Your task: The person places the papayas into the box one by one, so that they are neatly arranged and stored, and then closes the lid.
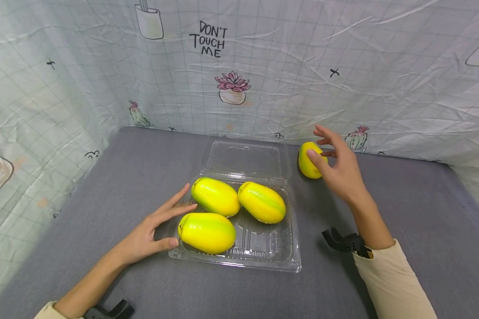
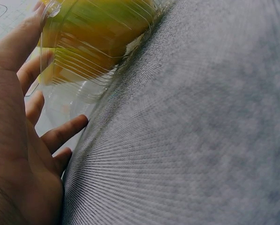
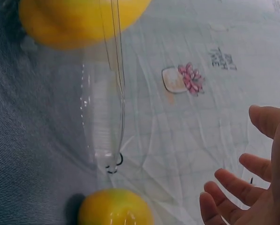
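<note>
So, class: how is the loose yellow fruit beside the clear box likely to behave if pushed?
The fruit is a smooth rounded oval lying alone on flat grey cloth, so it would probably roll. Its glossy skin may be slippery. The right hand has open fingers at it, not closed round it.

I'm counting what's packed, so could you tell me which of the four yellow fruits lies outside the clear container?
The yellow fruit by the right hand, on the grey cloth; the other three sit inside the clear container.

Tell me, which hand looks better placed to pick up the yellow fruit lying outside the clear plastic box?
The right hand, probably. Its spread fingers are right at the loose yellow-green fruit beside the clear plastic clamshell box. The left hand rests at the box's opposite, near-left corner, so it seems better left steadying that.
</note>
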Available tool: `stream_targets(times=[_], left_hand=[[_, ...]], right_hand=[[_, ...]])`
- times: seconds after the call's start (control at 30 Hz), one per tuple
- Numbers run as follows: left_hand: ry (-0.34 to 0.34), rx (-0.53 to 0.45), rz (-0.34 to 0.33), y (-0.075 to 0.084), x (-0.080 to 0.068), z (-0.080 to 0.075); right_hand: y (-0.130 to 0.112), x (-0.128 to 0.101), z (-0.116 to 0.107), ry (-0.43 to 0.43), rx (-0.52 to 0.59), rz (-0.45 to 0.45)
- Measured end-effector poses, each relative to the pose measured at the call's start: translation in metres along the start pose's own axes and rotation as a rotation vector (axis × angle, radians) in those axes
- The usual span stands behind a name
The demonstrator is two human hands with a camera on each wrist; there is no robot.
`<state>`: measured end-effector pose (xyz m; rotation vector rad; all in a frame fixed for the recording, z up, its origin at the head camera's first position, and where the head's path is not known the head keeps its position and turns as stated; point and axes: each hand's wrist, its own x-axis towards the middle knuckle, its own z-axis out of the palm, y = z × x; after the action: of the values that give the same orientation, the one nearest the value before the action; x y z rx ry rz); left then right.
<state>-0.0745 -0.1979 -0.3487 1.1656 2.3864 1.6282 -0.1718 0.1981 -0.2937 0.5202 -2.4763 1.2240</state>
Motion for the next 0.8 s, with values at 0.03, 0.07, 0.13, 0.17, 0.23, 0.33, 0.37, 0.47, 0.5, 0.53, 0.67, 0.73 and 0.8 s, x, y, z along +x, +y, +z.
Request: stream_targets(times=[0.03,0.07,0.13,0.17,0.23,0.33,0.37,0.47,0.5,0.53,0.67,0.73,0.8], left_hand=[[0.000,0.001,0.000,0.000,0.000,0.000],[-0.001,0.000,0.000,0.000,0.000,0.000],[-0.001,0.002,0.002,0.000,0.000,0.000],[-0.001,0.002,0.002,0.000,0.001,0.000],[-0.001,0.003,0.004,0.000,0.001,0.000],[0.000,0.003,0.008,0.000,0.001,0.000],[0.000,0.004,0.010,0.000,0.001,0.000],[0.000,0.005,0.015,0.000,0.001,0.000],[0.000,0.008,0.016,0.000,0.001,0.000],[0.000,0.011,0.015,0.000,0.001,0.000],[-0.002,0.015,0.015,0.000,0.001,0.000],[-0.002,0.018,0.016,0.000,0.001,0.000],[-0.002,0.016,0.015,0.000,0.001,0.000]], right_hand=[[0.001,0.001,-0.001,0.008,0.001,0.013],[0.002,0.002,-0.001,0.015,0.002,0.026],[0.002,0.002,-0.003,0.028,-0.001,0.045],[0.000,0.002,-0.004,0.032,-0.001,0.051],[-0.003,0.000,-0.006,0.037,0.002,0.060],[-0.005,-0.002,-0.007,0.039,0.005,0.075],[-0.002,-0.002,-0.007,0.039,0.004,0.082],[0.015,-0.001,-0.005,0.039,-0.014,0.115],[0.022,-0.001,-0.004,0.039,-0.025,0.124],[0.028,-0.001,-0.003,0.039,-0.033,0.135],[0.044,-0.002,0.000,0.044,-0.051,0.156],[0.047,-0.002,0.000,0.049,-0.053,0.161],[0.050,-0.002,0.001,0.051,-0.055,0.167]])
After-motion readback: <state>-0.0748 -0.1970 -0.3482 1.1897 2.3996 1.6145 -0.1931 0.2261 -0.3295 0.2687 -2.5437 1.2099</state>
